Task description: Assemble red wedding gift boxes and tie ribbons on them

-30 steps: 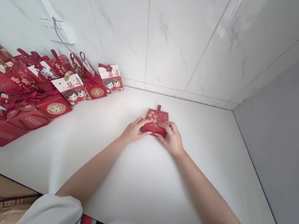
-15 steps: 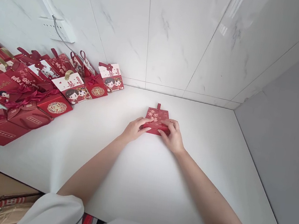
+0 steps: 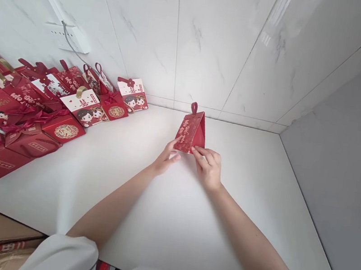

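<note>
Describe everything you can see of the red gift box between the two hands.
The red gift box is tent-shaped and looks like printed cardboard. Its sloping front panel bears pale characters; the right end is triangular and plainer red. A dark red loop, seemingly ribbon, rises from the top. It is peak-up over the white tabletop; whether its base rests there is unclear. The left hand touches its lower left edge, the right hand its lower right front corner.

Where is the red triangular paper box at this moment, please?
In the head view, the red triangular paper box is near the centre, between the left hand and the right hand.
</note>
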`<action>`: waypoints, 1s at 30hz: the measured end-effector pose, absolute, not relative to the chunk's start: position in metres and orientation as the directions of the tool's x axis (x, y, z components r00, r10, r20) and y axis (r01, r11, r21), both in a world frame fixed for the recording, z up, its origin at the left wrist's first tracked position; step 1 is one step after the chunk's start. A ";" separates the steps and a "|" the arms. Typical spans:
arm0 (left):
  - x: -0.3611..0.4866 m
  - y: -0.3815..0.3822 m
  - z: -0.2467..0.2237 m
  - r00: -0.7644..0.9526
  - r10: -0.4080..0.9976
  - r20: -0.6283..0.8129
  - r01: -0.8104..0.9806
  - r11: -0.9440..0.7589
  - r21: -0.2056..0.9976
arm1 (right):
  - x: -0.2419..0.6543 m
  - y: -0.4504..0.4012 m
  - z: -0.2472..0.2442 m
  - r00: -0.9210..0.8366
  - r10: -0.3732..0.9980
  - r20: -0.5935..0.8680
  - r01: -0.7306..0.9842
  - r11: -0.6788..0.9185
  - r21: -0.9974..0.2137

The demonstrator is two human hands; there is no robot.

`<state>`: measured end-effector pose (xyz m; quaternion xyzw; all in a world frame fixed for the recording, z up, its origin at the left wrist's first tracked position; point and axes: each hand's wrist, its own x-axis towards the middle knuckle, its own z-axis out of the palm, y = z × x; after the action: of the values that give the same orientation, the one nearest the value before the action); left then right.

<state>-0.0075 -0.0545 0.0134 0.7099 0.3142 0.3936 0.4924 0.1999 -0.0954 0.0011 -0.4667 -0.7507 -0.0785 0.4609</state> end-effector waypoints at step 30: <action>-0.001 -0.062 0.017 0.338 0.918 0.206 0.176 -0.277 0.945 | 0.193 -0.099 0.008 -0.062 0.868 0.492 0.620 0.420 -0.663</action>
<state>-0.0012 -0.0620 0.0174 0.6838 0.3999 0.4135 0.4489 0.1928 -0.0993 0.0081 -0.5200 -0.7152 0.1395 0.4456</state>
